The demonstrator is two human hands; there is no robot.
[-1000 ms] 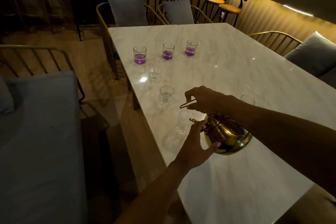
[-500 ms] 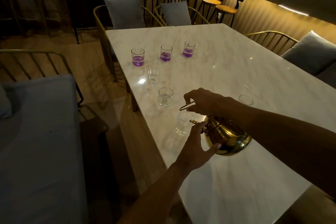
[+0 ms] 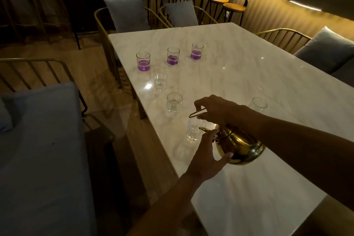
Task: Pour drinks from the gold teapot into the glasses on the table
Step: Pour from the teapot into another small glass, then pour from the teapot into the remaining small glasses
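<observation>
The gold teapot (image 3: 239, 145) is tipped to the left, its spout over the rim of the nearest faceted glass (image 3: 193, 130). My right hand (image 3: 216, 108) grips the teapot's thin handle from above. My left hand (image 3: 207, 154) cups the teapot's front side, fingers spread against it. Two more faceted glasses (image 3: 174, 103) (image 3: 160, 82) with clear liquid stand in a line beyond. Three straight glasses holding purple drink (image 3: 143, 61) (image 3: 173, 56) (image 3: 197, 50) form a row further back. A plain glass (image 3: 259, 104) stands behind my right forearm.
The white marble table (image 3: 249, 67) runs away from me; its left edge lies just beside the glasses. Gold-framed chairs with grey cushions (image 3: 126, 13) stand at the far end and right. A grey bench seat (image 3: 38, 140) is on the left, bar stools along the back.
The teapot and both hands stay almost in the same place, spout at the nearest glass. Only the camera view has shifted slightly.
</observation>
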